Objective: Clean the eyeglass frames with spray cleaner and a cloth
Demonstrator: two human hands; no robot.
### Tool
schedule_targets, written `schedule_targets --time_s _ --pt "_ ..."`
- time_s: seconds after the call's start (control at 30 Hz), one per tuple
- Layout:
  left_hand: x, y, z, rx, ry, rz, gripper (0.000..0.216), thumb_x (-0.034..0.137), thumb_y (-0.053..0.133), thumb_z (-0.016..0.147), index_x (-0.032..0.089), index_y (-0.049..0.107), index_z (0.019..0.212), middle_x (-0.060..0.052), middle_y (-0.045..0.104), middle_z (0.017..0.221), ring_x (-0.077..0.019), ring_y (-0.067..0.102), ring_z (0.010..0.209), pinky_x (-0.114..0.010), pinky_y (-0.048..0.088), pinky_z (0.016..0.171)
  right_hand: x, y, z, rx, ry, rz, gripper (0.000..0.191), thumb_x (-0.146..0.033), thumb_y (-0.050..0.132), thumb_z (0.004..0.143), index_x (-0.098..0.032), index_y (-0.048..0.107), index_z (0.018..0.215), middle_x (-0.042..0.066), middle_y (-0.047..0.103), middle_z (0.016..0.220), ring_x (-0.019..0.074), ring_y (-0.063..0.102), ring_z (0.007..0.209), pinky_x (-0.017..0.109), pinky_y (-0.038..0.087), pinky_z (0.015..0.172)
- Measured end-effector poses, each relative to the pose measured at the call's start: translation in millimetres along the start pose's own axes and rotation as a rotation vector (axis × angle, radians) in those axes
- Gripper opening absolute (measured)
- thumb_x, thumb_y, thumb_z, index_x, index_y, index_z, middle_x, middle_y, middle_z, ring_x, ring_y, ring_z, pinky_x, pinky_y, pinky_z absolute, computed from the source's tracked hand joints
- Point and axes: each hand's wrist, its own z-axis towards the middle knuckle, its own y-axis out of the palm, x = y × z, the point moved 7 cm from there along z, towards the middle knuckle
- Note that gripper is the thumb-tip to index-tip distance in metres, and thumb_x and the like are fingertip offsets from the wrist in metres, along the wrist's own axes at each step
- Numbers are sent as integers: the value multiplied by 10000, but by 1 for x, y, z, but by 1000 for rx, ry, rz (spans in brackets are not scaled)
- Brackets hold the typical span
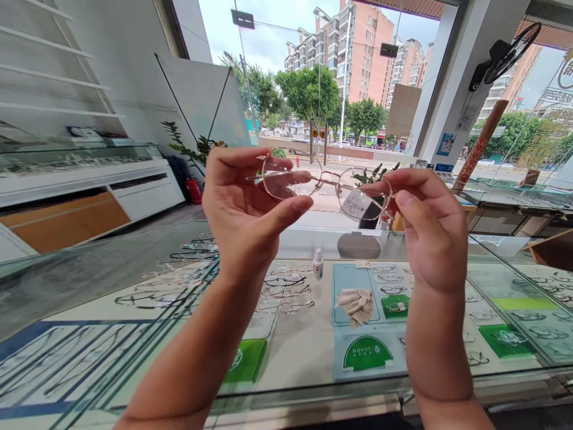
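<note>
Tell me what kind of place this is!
It looks like a glasses shop. The left hand and right hand hold up a pair of glasses, and lots more frames show at a glass display counter.

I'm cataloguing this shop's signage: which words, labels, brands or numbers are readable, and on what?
Nothing reads with certainty.
Green half-round card: pale lettering, upside down, blurred.
Window: characters reversed, partly cut off, unreadable.
Held glasses: lens print blurred.
Bottle: label too small.
Blue card: tiny lettering, unreadable.
Door stickers, pillar poster: too small.
</note>
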Motion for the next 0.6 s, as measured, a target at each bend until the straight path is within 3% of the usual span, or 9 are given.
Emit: schedule_targets --time_s 0.23,0.37,0.6 --pt "-19 4 4 -135 -189 -105 434 417 950 671 267 673 969 30 687 878 -98 597 681 -296 441 562 -12 7 -2 -71 -13 44 258 -434 665 945 -275 694 1146 48 745 1134 219 713 991 390 598 802" --pt "-21 3 4 -131 -231 -100 408 469 925 695 280 689 969 19 677 882 -103 592 683 -300 442 564 -16 11 -4 -106 -18 36 199 -329 699 910 -274 733 1098 32 773 1121 197 705 916 389 584 817" --pt "-24 1 4 -139 -332 -40 503 564 927 645 282 682 982 -13 703 872 -184 675 767 -319 469 566 -15 16 -2 -101 -61 -56 190 -316 708 920 -295 758 1102 35 776 1147 226 718 1041 412 604 853"
